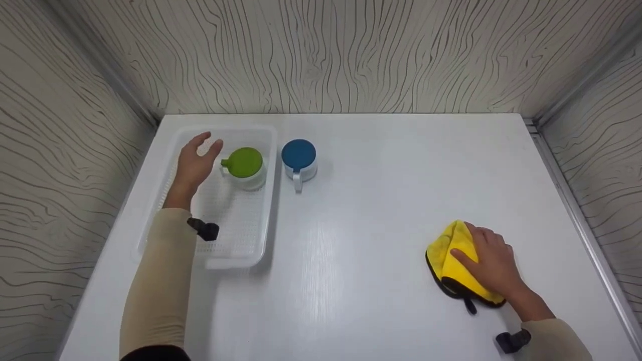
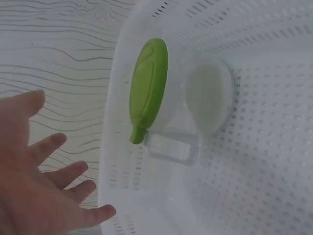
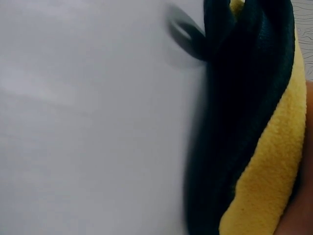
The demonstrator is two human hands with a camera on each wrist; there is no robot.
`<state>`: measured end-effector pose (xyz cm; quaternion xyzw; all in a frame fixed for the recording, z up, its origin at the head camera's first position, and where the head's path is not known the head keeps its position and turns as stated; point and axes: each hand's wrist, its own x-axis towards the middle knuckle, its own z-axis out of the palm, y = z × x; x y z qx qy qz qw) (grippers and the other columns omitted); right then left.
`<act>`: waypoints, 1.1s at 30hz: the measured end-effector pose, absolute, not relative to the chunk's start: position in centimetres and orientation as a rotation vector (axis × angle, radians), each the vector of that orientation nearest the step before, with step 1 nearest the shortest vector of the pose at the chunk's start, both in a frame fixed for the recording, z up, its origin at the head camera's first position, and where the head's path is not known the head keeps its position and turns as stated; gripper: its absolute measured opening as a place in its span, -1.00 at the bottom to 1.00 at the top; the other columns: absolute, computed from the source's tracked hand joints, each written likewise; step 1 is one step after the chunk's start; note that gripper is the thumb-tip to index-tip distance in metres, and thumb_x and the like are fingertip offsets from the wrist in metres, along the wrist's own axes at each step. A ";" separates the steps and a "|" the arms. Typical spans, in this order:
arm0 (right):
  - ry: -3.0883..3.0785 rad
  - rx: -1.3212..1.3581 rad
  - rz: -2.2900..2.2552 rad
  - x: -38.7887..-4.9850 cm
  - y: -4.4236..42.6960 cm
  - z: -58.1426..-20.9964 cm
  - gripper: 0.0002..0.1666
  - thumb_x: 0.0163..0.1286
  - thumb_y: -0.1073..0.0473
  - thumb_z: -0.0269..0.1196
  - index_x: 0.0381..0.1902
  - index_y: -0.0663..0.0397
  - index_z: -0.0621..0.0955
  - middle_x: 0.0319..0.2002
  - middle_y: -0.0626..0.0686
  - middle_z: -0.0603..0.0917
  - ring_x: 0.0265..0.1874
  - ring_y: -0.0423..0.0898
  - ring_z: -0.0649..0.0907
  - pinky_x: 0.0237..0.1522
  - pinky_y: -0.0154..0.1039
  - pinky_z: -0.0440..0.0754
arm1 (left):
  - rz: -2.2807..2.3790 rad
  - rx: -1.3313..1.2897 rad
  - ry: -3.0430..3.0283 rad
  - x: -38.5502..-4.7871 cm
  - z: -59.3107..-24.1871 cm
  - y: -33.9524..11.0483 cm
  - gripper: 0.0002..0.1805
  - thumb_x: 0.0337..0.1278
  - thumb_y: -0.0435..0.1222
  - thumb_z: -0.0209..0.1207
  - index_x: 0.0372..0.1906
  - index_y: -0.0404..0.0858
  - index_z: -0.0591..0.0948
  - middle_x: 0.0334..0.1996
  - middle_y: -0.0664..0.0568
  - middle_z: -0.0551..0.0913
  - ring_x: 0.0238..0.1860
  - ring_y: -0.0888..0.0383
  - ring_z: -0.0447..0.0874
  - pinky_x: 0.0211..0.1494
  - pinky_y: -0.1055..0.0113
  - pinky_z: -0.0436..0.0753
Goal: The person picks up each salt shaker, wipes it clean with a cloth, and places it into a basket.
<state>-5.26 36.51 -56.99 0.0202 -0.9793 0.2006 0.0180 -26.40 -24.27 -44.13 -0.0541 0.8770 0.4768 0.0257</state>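
Note:
My left hand (image 1: 194, 163) hovers over the white plastic basket (image 1: 267, 220), fingers spread and thumb apart, holding nothing. Just to its right, a clear cup with a green lid (image 1: 245, 162) stands inside the basket. In the left wrist view the cup's green lid (image 2: 148, 81) and clear handle (image 2: 168, 148) face the hand without contact. At the front right, my right hand (image 1: 494, 263) grips a bunched yellow cloth (image 1: 444, 250) with dark edging, the thumb lying across its top. Its dark underside (image 3: 239, 117) fills much of the right wrist view, where the fingers are hidden.
Outside the basket's right wall stands a clear cup with a blue lid (image 1: 299, 154), its handle toward me. Everything sits on a white table (image 1: 361, 210). Wood-patterned panels (image 1: 321, 55) enclose the back and both sides.

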 end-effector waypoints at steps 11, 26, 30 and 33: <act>-3.062 0.050 0.638 -5.2 36.5 -56.9 -0.09 0.46 -0.17 0.26 0.49 0.29 0.24 0.26 0.46 0.37 0.13 0.39 0.36 0.05 0.41 0.30 | 1.171 0.097 2.868 -24.0 -41.4 -21.3 0.00 0.39 0.39 -0.27 0.66 -0.12 -0.14 0.63 -0.26 -0.32 0.60 -0.22 -0.57 0.44 -0.43 -0.53; -3.029 0.082 0.645 -5.4 36.5 -56.8 -0.11 0.44 -0.12 0.29 0.48 0.30 0.26 0.23 0.47 0.39 0.11 0.40 0.37 0.00 0.40 0.31 | 0.611 0.260 3.024 -22.2 -41.3 -17.9 -0.10 0.48 0.28 -0.21 0.66 -0.13 -0.09 0.62 -0.28 -0.32 0.58 -0.25 -0.60 0.37 -0.47 -0.62; -3.025 0.083 0.643 -5.4 36.5 -56.8 -0.11 0.44 -0.12 0.29 0.48 0.29 0.26 0.24 0.46 0.39 0.11 0.40 0.37 0.00 0.40 0.31 | 0.570 0.274 3.054 -22.0 -41.8 -17.4 -0.09 0.46 0.29 -0.19 0.66 -0.13 -0.05 0.62 -0.28 -0.28 0.59 -0.27 -0.55 0.37 -0.48 -0.60; -3.026 0.085 0.651 -5.3 36.5 -56.9 -0.12 0.44 -0.12 0.29 0.48 0.29 0.26 0.24 0.47 0.39 0.11 0.40 0.37 0.00 0.41 0.30 | 0.557 0.279 3.056 -21.8 -42.4 -17.0 -0.08 0.44 0.30 -0.17 0.65 -0.15 -0.02 0.62 -0.31 -0.25 0.59 -0.30 -0.51 0.38 -0.50 -0.58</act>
